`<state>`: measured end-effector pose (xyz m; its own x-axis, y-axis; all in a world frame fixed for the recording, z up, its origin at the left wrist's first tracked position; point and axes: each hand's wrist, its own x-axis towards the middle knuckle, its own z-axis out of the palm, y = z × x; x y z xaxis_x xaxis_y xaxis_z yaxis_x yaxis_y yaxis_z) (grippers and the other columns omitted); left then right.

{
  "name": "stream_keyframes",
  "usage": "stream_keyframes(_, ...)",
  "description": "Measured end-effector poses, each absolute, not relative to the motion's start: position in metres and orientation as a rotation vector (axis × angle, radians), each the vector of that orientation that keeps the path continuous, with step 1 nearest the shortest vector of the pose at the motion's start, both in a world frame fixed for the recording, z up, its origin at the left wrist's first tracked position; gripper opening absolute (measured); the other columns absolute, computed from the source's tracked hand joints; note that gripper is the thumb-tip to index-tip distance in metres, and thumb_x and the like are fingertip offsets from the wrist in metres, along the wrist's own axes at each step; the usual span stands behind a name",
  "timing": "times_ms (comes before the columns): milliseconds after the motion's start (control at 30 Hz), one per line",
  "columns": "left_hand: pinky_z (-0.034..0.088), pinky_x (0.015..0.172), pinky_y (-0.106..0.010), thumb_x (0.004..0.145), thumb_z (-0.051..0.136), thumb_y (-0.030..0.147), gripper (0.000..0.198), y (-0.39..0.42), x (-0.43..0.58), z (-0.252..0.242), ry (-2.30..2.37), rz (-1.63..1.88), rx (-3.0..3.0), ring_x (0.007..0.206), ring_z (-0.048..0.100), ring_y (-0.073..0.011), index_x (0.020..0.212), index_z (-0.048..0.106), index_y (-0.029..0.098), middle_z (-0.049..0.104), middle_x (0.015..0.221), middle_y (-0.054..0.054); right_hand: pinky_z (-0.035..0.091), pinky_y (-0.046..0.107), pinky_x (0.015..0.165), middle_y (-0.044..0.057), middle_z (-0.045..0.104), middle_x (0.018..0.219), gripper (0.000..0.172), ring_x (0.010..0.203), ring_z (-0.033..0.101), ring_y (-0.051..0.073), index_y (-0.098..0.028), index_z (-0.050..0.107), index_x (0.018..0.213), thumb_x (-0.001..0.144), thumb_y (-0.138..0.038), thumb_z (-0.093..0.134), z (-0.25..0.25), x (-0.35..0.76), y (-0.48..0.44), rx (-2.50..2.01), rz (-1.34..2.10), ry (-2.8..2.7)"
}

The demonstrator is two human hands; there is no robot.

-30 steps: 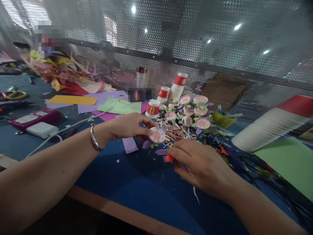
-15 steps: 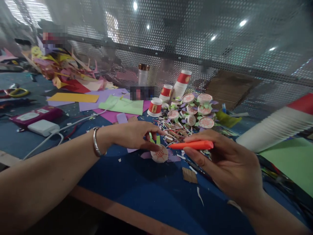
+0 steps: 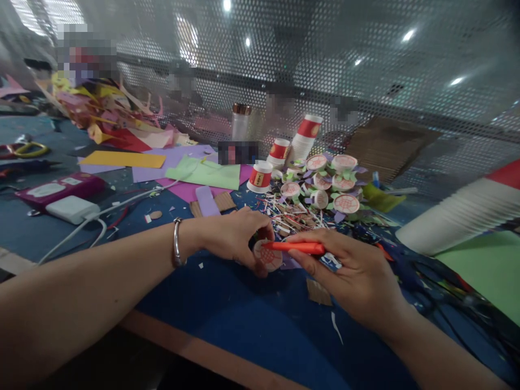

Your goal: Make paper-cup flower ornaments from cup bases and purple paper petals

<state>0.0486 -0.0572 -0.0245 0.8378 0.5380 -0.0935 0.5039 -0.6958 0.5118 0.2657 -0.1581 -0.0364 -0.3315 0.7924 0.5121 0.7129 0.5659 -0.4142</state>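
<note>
My left hand (image 3: 235, 235), a silver bangle on its wrist, pinches a small round paper-cup piece (image 3: 268, 255) with a red print, held just above the blue table (image 3: 252, 319). My right hand (image 3: 357, 276) grips an orange marker (image 3: 296, 247), its tip resting on the round piece. Purple and green paper bits stick out around the piece. Behind the hands lies a heap of finished round pieces with purple and green petals (image 3: 325, 181).
Red-and-white paper cups (image 3: 303, 138) and a bottle (image 3: 240, 122) stand behind the heap. A stack of cups (image 3: 463, 211) lies at right on green paper (image 3: 483, 265). Coloured sheets (image 3: 203, 174), a white charger (image 3: 72, 209), scissors (image 3: 24, 149) and paper scraps lie left. A perforated screen closes the back.
My right hand picked up the orange marker from the table and brought its tip down onto the round piece. My left hand lowered and turned the piece closer to me.
</note>
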Motion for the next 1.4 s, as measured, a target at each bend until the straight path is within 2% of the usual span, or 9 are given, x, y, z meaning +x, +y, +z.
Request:
stream_keyframes(167,0.040,0.079,-0.029,0.064,0.083,0.052,0.057,-0.055,0.050,-0.028,0.747,0.088,2.489,0.099,0.054,-0.0239,0.106,0.063,0.019,0.064,0.107,-0.005,0.050,0.027,0.093,-0.004,0.077,0.108,0.020,0.102,0.070,0.014,-0.028,0.070,0.112,0.094,-0.021,0.065,-0.039,0.264,-0.156,-1.199,0.152,-2.120)
stream_keyframes(433,0.040,0.078,-0.030,0.064,0.084,0.049,0.055,-0.056,0.050,-0.027,0.763,0.075,2.487,0.098,0.056,-0.0242,0.105,0.064,0.018,0.066,0.105,-0.006,0.051,0.022,0.087,-0.001,0.078,0.108,0.018,0.100,0.071,0.013,-0.026,0.072,0.112,0.096,-0.024,0.063,-0.038,0.261,-0.157,-1.221,0.256,-2.116)
stream_keyframes(700,0.038,0.082,-0.032,0.066,0.083,0.042,0.048,-0.057,0.050,-0.023,0.751,0.086,2.550,0.097,0.057,-0.0228,0.103,0.064,0.018,0.067,0.104,-0.005,0.051,0.020,0.077,-0.006,0.078,0.098,0.015,0.087,0.071,0.012,-0.032,0.074,0.104,0.096,-0.037,0.063,-0.030,0.263,-0.155,-1.273,0.481,-2.045)
stream_keyframes(933,0.037,0.083,-0.033,0.065,0.084,0.046,0.049,-0.057,0.049,-0.021,0.731,0.083,2.558,0.099,0.057,-0.0247,0.102,0.065,0.019,0.068,0.105,-0.005,0.049,0.019,0.067,-0.006,0.075,0.082,0.019,0.072,0.067,0.011,-0.028,0.075,0.092,0.096,-0.040,0.061,-0.023,0.266,-0.152,-1.325,0.587,-2.006)
stream_keyframes(1167,0.036,0.086,-0.035,0.068,0.081,0.041,0.050,-0.057,0.050,-0.020,0.729,0.047,2.588,0.103,0.054,-0.0252,0.108,0.064,0.017,0.065,0.109,-0.007,0.053,0.023,0.080,-0.004,0.078,0.098,0.016,0.087,0.071,0.014,-0.029,0.073,0.105,0.096,-0.035,0.062,-0.032,0.265,-0.153,-1.332,0.318,-1.985)
stream_keyframes(1400,0.037,0.085,-0.036,0.066,0.079,0.041,0.049,-0.056,0.050,-0.023,0.731,0.047,2.593,0.101,0.055,-0.0246,0.106,0.064,0.018,0.066,0.110,-0.007,0.052,0.030,0.091,0.001,0.077,0.109,0.019,0.102,0.071,0.018,-0.026,0.071,0.112,0.096,-0.025,0.062,-0.039,0.265,-0.153,-1.179,0.156,-2.148)
